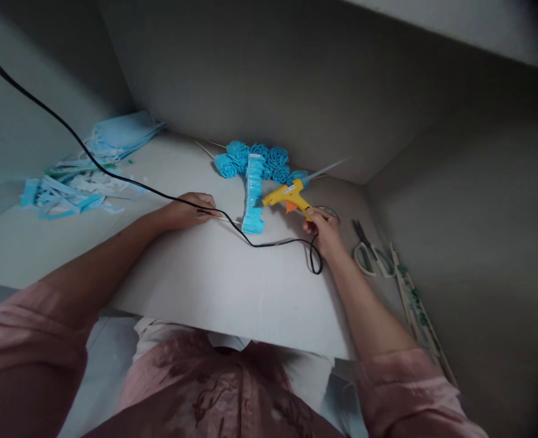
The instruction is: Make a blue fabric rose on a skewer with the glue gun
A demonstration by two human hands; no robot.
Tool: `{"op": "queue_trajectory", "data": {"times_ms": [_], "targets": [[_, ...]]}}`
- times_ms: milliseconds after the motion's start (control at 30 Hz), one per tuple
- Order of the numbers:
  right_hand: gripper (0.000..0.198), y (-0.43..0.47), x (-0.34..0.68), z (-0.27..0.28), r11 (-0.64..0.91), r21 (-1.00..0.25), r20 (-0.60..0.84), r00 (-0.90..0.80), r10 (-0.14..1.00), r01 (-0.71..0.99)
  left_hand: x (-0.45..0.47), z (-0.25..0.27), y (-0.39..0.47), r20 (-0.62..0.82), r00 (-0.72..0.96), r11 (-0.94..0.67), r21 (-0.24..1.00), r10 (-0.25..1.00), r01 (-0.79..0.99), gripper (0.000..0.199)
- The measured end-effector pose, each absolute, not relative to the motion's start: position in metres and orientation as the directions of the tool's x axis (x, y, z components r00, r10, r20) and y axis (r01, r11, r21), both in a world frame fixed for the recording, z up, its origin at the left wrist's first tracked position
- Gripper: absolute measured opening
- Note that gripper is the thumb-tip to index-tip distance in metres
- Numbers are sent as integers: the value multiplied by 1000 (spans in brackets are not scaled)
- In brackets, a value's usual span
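My right hand (324,230) is closed round the handle of a yellow hot glue gun (287,193), whose nozzle points left at a pleated blue strip (253,198). A clear glue stick (326,169) juts from the gun's back end. My left hand (191,210) pinches a thin wooden stick (227,219), which reaches right to the lower end of the strip. The strip lies lengthwise away from me, its far end against a cluster of blue rolled flowers (275,157). Whether the nozzle touches the strip I cannot tell.
The black cord (278,244) crosses over my left hand and loops by my right wrist. Scissors (370,250), a roll of tape (330,213) and sticks with green bits (415,298) lie right. Blue face masks (125,132) and cut scraps (75,191) lie left. Walls enclose the table.
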State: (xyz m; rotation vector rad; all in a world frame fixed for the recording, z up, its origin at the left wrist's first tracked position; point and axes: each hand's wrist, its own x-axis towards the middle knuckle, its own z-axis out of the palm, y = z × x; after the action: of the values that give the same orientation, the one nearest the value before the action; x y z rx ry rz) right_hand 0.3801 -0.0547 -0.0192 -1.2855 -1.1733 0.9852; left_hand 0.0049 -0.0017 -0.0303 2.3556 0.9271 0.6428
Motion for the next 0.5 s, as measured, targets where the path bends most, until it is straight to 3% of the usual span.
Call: {"op": "queue_trajectory", "data": {"times_ms": [233,400,500], "targets": [[34,-53,379,-26,77,-985,100,155,983,153,5,-31,-1,262,657,-644,621,707,446,29],[37,-54,377,-21,89,-994,101,184,978,68,5,-30,-2,257,653,-640,621,712,453,27],[38,-54,376,-22,78,-987,99,149,984,142,5,-31,-1,257,655,-639,626,710,447,29]]}}
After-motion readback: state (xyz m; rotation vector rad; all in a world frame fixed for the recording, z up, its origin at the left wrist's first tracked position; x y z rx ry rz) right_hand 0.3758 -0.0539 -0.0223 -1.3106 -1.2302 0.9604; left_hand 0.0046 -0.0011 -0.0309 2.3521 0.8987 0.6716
